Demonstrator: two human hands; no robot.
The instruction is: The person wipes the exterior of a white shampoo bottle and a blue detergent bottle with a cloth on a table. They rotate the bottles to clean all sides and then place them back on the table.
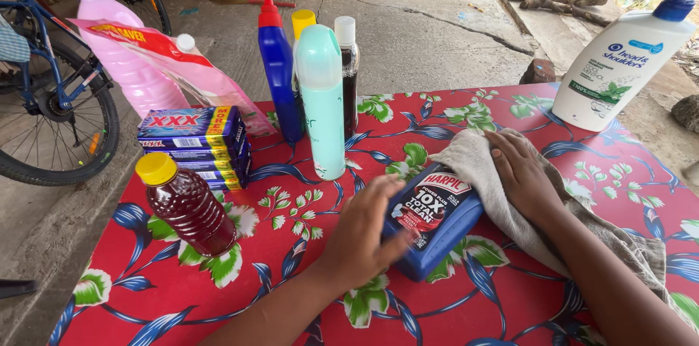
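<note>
Left hand (360, 233) lies flat, fingers spread; right hand (520, 171) presses down, seemingly palm-flat.

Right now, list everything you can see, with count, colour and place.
tablecloth: 1, red with blue and green flowers, covers the table
flat bottle: 1, dark blue, lying at centre under both hands
cloth: 1, grey-beige, draped over the flat bottle's right end
round bottle: 1, red liquid, yellow cap, front left
soap bars: 1 stack, blue wrappers, left
spray can: 1, mint green, upright behind centre
angled-neck bottle: 1, blue, red cap, beside the can
dark bottle: 1, white cap, behind the can
pink bottle: 1, blue cap, back left
refill pouch: 1, pink and red, leaning back left
pump bottle: 1, white, blue pump, back right
bicycle: 1, blue frame, far left
left hand: on the flat bottle
right hand: pressing the cloth
</note>
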